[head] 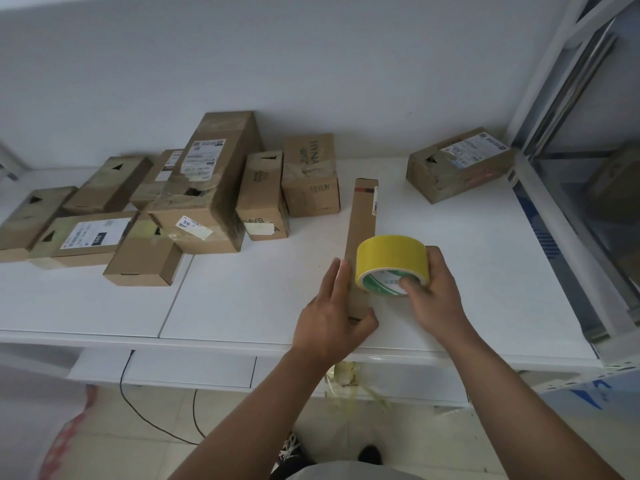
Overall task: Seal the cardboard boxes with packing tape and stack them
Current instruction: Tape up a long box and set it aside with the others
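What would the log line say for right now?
left hand: steadies long flat box | right hand: holds yellow tape roll over box | stage: taping, not stacked

long flat box (pixel 361 237) flat on table | yellow tape roll (pixel 391 263) atop, on edge

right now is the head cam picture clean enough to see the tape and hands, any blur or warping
Head view: dim, even light, no glare; the yellow tape roll, right hand and left hand are clear; wide-angle lens bends the table edge and right-hand shelf frame.
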Tool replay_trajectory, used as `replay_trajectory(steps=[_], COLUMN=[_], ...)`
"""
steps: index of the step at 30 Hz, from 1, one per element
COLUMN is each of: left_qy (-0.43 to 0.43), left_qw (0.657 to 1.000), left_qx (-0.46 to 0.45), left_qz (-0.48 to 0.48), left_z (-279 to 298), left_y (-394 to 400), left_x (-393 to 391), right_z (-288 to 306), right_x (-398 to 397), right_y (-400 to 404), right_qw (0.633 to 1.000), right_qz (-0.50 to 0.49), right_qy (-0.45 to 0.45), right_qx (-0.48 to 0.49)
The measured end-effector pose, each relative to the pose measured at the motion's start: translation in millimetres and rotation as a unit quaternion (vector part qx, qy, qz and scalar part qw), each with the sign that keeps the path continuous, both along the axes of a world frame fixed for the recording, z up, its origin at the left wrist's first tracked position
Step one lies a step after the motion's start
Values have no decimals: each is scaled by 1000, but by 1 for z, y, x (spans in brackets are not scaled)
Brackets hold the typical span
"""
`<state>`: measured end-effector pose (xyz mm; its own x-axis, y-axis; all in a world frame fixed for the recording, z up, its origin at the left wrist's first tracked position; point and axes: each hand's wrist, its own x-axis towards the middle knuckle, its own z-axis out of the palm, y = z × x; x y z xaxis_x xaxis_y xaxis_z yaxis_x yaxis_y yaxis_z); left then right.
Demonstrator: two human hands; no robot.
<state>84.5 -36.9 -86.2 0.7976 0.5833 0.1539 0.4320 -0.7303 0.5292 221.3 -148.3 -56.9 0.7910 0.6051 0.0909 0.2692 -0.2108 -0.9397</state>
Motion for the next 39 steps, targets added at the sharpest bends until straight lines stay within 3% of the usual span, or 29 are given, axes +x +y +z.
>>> replay_trajectory(steps=[4,8,12,15,18,22,29,39], left_qy=[26,37,57,70,80,97,98,150], left_qw=[994,986,978,973,962,953,935,923], left_qx=[106,161,199,215,242,255,290,279], left_qz=[5,0,-32,-55,-92,-131,-176,-219], left_z=[1,6,12,12,14,19,14,22], left_y=[2,5,10,15,21,26,32,36], left_x=[1,2,2,2,4,4,5,5], right_z=[-1,-6,-23,-44,-62,-60,-51,-42], right_x=[-1,-4,-5,-10,-5,-3,5,7], right_y=[-4,-6,-7,-3,-1,-3,-13,-15], right_qw=[999,1000,989,939,914,920,974,980], right_qz=[-12,-21,-41,-52,-52,-33,-2,17], right_qy=[-41,7,137,313,369,366,227,175], right_qx=[-27,-14,45,136,163,133,-23,-89])
